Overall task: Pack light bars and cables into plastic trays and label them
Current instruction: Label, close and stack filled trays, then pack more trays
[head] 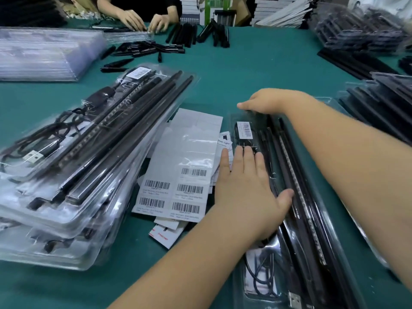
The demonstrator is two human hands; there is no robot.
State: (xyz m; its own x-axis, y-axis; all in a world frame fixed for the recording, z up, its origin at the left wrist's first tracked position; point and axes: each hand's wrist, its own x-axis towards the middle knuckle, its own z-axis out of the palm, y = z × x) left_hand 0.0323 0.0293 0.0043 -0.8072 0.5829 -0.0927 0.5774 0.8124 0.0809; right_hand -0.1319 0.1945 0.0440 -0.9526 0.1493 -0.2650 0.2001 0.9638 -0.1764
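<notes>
A clear plastic tray lies lengthwise on the green table in front of me, holding black light bars and a coiled cable with a USB plug. A barcode label is stuck near its far end. My left hand rests flat on the tray's left side, fingers straight, thumb on a bar. My right hand lies over the tray's far end, fingers pointing left; whether they curl over the edge is hidden.
A stack of packed trays sits at left. Barcode label sheets lie between stack and tray. Empty trays at far left, more packed trays at right. Loose black bars and another person's hands lie across the table.
</notes>
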